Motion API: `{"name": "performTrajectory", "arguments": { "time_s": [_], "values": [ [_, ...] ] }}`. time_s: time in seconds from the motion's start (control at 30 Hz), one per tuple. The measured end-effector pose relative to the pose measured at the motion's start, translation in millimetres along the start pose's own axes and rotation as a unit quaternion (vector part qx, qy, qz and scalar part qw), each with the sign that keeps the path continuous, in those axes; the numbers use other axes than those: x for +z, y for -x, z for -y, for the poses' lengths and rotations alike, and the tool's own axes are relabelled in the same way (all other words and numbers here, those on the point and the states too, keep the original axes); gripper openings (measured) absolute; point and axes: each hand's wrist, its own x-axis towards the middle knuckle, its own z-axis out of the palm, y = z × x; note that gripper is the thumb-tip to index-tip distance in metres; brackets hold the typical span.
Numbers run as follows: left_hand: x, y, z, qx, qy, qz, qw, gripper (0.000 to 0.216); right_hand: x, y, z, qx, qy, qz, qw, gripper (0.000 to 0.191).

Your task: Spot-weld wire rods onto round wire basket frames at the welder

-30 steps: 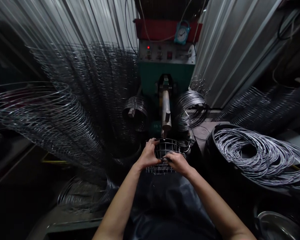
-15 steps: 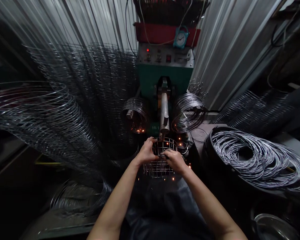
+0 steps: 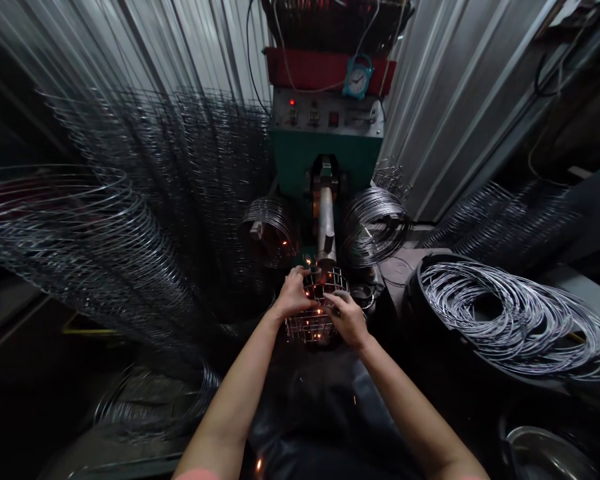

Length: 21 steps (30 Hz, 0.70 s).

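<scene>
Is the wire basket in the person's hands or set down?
In the hands: the left hand and right hand both clasp the wire basket, held beneath the machine's metal arm.

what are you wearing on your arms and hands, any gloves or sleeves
The left hand and right hand are bare: no gloves, and no ring or watch that can be made out. The forearms are bare too, with what may be a pink sleeve edge at the bottom of the view. A dark glossy apron seems to be worn.

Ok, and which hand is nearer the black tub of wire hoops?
The right hand is nearer: it is on the wire basket on the side toward the black tub, without touching the tub. The left hand is farther, on the basket's opposite side.
</scene>
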Motion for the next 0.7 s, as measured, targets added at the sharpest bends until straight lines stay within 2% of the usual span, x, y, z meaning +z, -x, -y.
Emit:
{"name": "performTrajectory", "arguments": {
  "time_s": [0.1,0.2,0.33,0.43,0.57,0.7],
  "values": [
    [-1.0,-3.2,-1.2,-0.002,-0.016,0.007,1.000,0.082,-1.3,31.8,-7.5,0.020,-0.092,-0.014,0.995,0.021],
    [-2.8,-11.5,-1.8,-0.013,-0.016,0.014,1.000,0.082,-0.9,64.8,-22.7,0.083,-0.149,0.003,0.985,0.018],
    [-3.1,-23.0,1.2,-0.019,0.001,0.010,1.000,0.076,-0.7,96.6,-44.3,0.192,-0.177,0.011,0.965,0.032],
    [-2.0,-28.7,3.4,-0.025,0.015,0.001,1.000,0.074,-2.1,108.3,-53.9,0.245,-0.185,0.019,0.951,0.044],
    [-1.5,-32.6,5.2,-0.036,0.026,-0.012,0.999,0.070,0.2,117.1,-59.9,0.270,-0.187,0.022,0.944,0.053],
    [-2.7,-35.2,7.0,-0.032,0.019,0.006,0.999,0.070,7.8,133.1,-65.6,0.269,-0.169,0.036,0.947,0.054]
  ]
}}
